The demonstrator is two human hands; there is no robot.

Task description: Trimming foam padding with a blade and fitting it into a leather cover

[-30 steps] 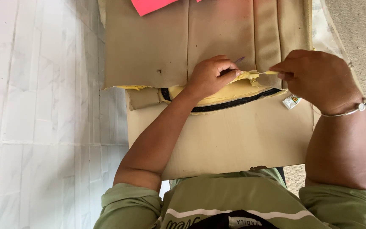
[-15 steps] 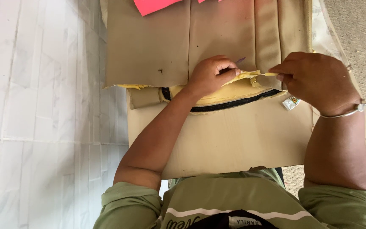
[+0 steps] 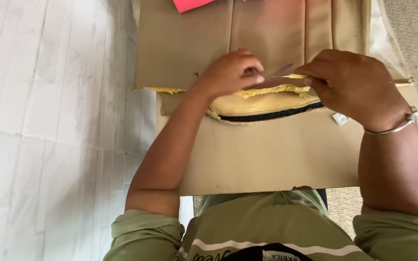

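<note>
I see a tan upholstered seat cover [image 3: 267, 154], smooth and leather-like, lying flat across the person's lap and running away from them toward the top edge of the view. Its far half is stitched into long lengthwise panels; its near half is one plain sheet ending in a straight cut edge just above the green shirt [image 3: 267, 227]. Across the middle the cover is split open along a seam, and yellow foam padding [image 3: 262, 101] bulges out of the gap, ragged along its upper lip, with a black strip of edging [image 3: 272, 116] curving beneath it. More yellow foam shows as a torn fringe at the cover's left edge.

My left hand [image 3: 231, 72] sits on the upper flap right over the opening, fingers curled shut and pinching the material at the seam. My right hand [image 3: 359, 87] is just beside it on the right, fingers closed around a small thin tool with a yellowish handle [image 3: 297, 76] whose pale pointed blade aims left at the left fingertips, just above the foam. A silver bangle [image 3: 397, 126] rings the right wrist.

A small white tag [image 3: 340, 118] lies on the cover beside the right hand. A pink sheet [image 3: 189, 4] pokes in at the top edge. White tiled floor [image 3: 49, 130] lies to the left, speckled carpet [image 3: 417, 29] to the right
</note>
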